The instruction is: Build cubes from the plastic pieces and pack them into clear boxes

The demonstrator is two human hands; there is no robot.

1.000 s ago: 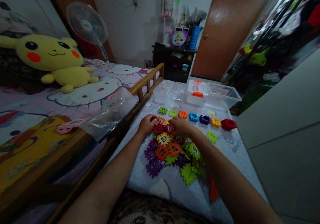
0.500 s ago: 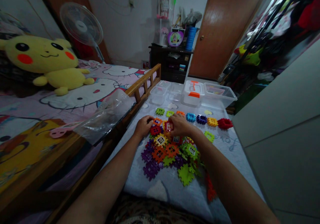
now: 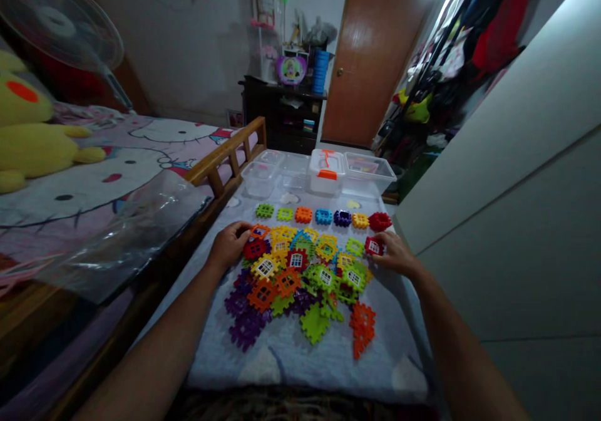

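Observation:
A pile of colourful toothed plastic pieces [image 3: 286, 281] lies on the blue-grey cloth [image 3: 263, 371]. At its upper left, my left hand [image 3: 230, 244] has its fingers closed at the edge of an orange piece [image 3: 260, 232]. To the right of the pile, my right hand [image 3: 395, 254] grips a red piece with a white window [image 3: 374, 246], close to a light green piece [image 3: 355, 247]. Beyond the pile runs a row of stacked pieces in several colours, from a green stack [image 3: 264, 210] to a red stack [image 3: 380, 222].
Clear plastic boxes [image 3: 260, 180] and a lidded box with orange clasps [image 3: 325, 185] stand at the far end. A wooden bed rail [image 3: 225, 158] runs along the left, with a plastic bag [image 3: 141, 233] beyond it. White cabinet [image 3: 516, 214] at right.
My right hand has moved from the top of the pile to its right side, carrying the red piece. My left hand stays by the orange piece. The camera view has turned to the right.

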